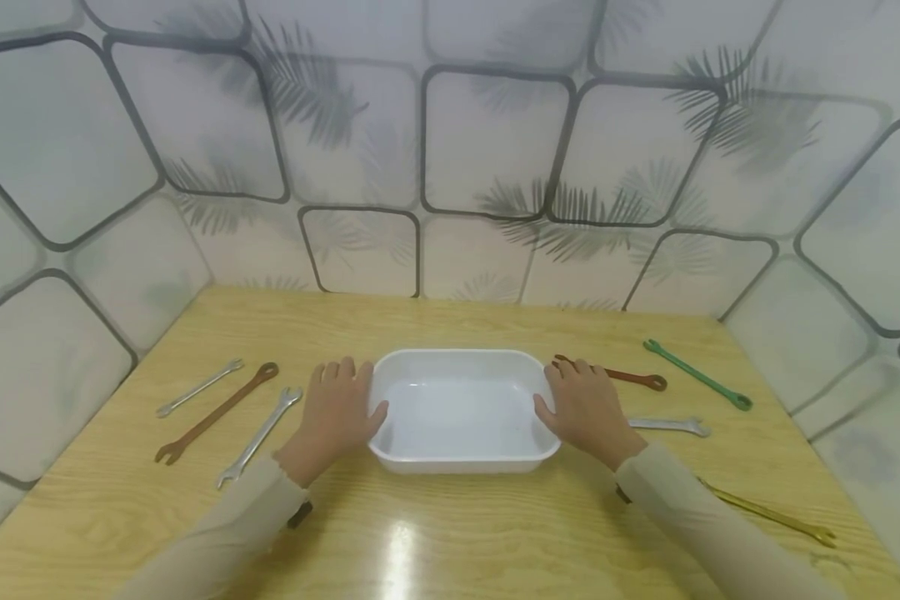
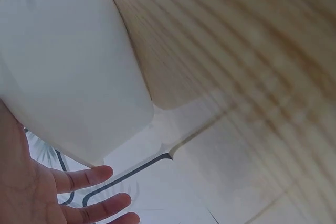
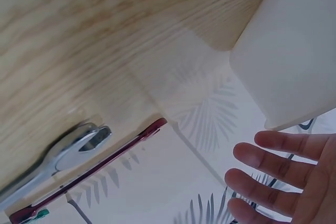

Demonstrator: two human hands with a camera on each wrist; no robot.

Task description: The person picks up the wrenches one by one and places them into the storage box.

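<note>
A white rectangular tray (image 1: pixel 462 408) with raised sides stands in the middle of the table in the head view; no wrench is in it. My left hand (image 1: pixel 337 410) holds its left short side, thumb over the rim and fingers along the outside. Opposite, my right hand (image 1: pixel 587 408) holds the right short side in the same way. Both wrist views show the fingers spread and nearly straight beside the outer wall. A red wrench (image 1: pixel 633 377) lies partly hidden behind the right hand, and a silver wrench (image 1: pixel 669 426) passes beneath that wrist.
On the left lie a small silver wrench (image 1: pixel 199 388), a brown wrench (image 1: pixel 217 412) and a larger silver wrench (image 1: pixel 260 437). A green wrench (image 1: pixel 697 374) lies back right, a yellow wrench (image 1: pixel 772 514) front right. Patterned walls (image 1: pixel 480 142) enclose the wooden table (image 1: pixel 465 533).
</note>
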